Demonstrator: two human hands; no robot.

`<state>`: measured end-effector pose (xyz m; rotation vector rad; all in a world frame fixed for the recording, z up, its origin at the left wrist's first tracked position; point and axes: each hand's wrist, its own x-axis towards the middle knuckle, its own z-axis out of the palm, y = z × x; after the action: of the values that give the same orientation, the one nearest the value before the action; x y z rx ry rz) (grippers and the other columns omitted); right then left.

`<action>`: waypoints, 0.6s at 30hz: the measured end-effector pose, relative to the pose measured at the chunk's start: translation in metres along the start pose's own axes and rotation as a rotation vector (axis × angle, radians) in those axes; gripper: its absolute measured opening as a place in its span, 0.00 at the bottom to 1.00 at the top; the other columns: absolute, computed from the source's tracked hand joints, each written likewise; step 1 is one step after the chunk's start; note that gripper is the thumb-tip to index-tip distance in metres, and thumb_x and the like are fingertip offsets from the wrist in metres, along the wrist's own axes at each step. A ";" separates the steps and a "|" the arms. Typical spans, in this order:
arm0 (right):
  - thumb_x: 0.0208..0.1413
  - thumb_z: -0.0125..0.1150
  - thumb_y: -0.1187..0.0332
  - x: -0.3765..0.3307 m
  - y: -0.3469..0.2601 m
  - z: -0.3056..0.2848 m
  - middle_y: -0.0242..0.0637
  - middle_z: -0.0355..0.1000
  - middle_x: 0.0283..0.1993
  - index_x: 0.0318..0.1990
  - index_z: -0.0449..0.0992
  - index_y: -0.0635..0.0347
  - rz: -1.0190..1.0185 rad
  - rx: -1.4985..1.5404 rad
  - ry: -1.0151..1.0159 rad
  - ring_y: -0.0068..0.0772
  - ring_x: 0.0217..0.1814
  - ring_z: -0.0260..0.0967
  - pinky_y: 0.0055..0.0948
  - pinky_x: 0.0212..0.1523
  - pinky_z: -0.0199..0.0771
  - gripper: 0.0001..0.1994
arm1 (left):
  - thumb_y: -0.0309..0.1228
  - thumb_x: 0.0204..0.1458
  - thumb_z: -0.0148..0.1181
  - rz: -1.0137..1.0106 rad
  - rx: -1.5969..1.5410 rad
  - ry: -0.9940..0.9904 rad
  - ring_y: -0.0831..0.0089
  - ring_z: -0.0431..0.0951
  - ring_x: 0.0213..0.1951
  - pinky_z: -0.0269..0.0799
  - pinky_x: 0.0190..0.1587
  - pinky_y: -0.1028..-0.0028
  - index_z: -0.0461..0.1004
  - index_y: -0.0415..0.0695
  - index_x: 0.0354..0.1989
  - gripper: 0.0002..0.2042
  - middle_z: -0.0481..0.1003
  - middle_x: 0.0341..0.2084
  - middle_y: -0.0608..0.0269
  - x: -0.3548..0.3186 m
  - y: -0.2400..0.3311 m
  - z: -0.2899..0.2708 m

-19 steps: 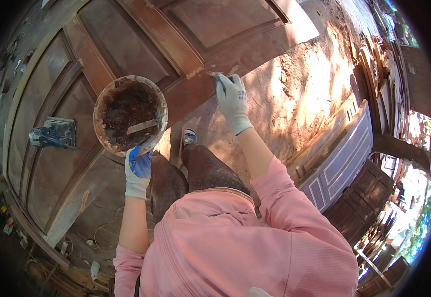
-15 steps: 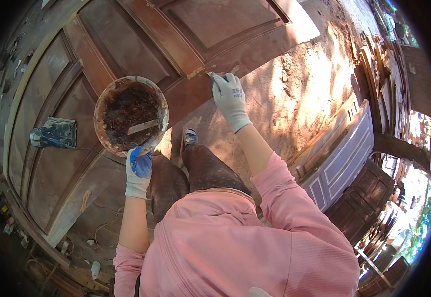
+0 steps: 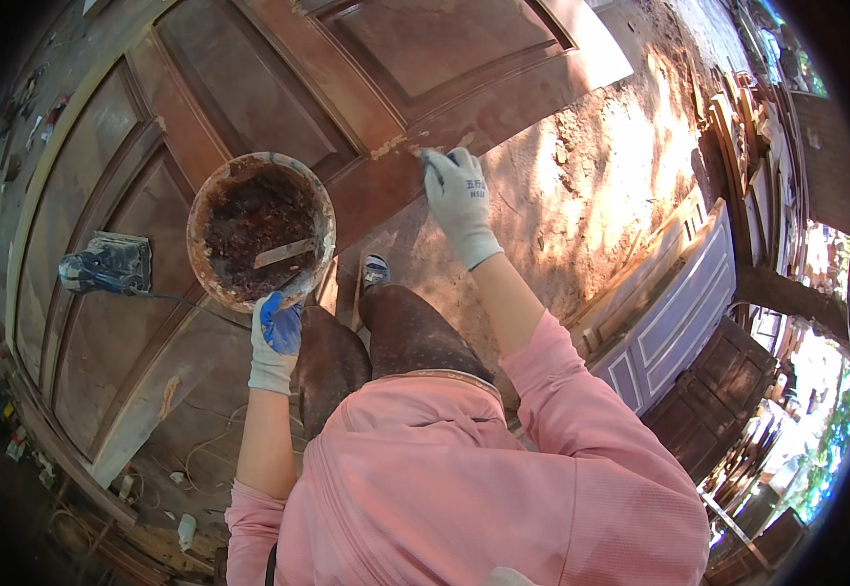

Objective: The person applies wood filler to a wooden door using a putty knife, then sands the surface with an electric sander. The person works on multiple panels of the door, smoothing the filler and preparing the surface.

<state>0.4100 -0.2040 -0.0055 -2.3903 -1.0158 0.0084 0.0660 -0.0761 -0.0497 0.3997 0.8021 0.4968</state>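
My left hand (image 3: pixel 276 337), in a white glove with a blue palm, grips the near rim of a round bucket (image 3: pixel 325 210). Dark reddish-brown paste (image 3: pixel 254 220) coats the inside, and a flat light strip (image 3: pixel 284 252) lies across it. In a similar glove, my right hand (image 3: pixel 459 195) is closed around a small putty knife (image 3: pixel 415 150); the fingers hide most of it. Its tip is at the brown panelled door (image 3: pixel 366 200), beside a tan filler patch (image 3: pixel 386 146) on the frame.
A power sander (image 3: pixel 107 264) with a cord rests on the door, left of the bucket. Lavender door panels (image 3: pixel 669 313) and a dark brown door (image 3: pixel 713 396) lean at the right. Stacked boards (image 3: pixel 738 127) stand behind them. Sunlit dirt ground (image 3: pixel 581 186) borders the door.
My right hand has drawn slightly right and back toward me from the filler patch. The bucket, with my left hand on it, has shifted very slightly right.
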 end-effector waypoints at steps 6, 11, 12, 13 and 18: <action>0.60 0.60 0.67 -0.010 0.012 -0.001 0.41 0.72 0.43 0.52 0.82 0.52 -0.029 -0.035 -0.033 0.48 0.48 0.71 0.44 0.48 0.77 0.14 | 0.32 0.60 0.60 0.009 0.002 -0.056 0.59 0.74 0.62 0.68 0.68 0.59 0.71 0.41 0.63 0.22 0.75 0.61 0.56 -0.001 0.001 0.008; 0.61 0.60 0.68 -0.011 0.010 -0.005 0.41 0.71 0.42 0.53 0.82 0.54 0.019 -0.036 -0.024 0.48 0.47 0.70 0.44 0.49 0.75 0.14 | 0.32 0.60 0.60 0.004 0.025 -0.034 0.59 0.74 0.62 0.69 0.68 0.59 0.71 0.41 0.63 0.23 0.75 0.61 0.55 0.001 0.002 0.002; 0.61 0.60 0.69 -0.014 0.012 -0.005 0.41 0.71 0.42 0.54 0.82 0.55 0.017 -0.044 -0.051 0.47 0.47 0.70 0.45 0.49 0.74 0.14 | 0.32 0.60 0.60 0.018 0.031 -0.032 0.59 0.74 0.62 0.69 0.68 0.59 0.71 0.41 0.63 0.23 0.75 0.61 0.55 0.000 0.002 0.003; 0.61 0.60 0.69 -0.014 0.014 -0.005 0.41 0.71 0.42 0.53 0.82 0.55 0.025 -0.017 -0.033 0.47 0.47 0.70 0.44 0.49 0.74 0.14 | 0.32 0.60 0.60 0.032 0.037 -0.030 0.59 0.74 0.62 0.69 0.68 0.58 0.70 0.41 0.63 0.23 0.75 0.61 0.55 -0.001 0.002 0.003; 0.61 0.60 0.70 -0.012 0.029 -0.010 0.41 0.72 0.40 0.52 0.83 0.56 0.043 -0.046 0.033 0.47 0.46 0.70 0.43 0.47 0.73 0.13 | 0.31 0.59 0.61 -0.004 -0.007 -0.046 0.59 0.75 0.62 0.69 0.68 0.58 0.70 0.41 0.64 0.24 0.75 0.61 0.55 -0.001 0.004 0.008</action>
<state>0.4229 -0.2330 -0.0126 -2.4450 -0.9589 -0.0391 0.0702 -0.0741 -0.0422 0.4017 0.7566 0.4847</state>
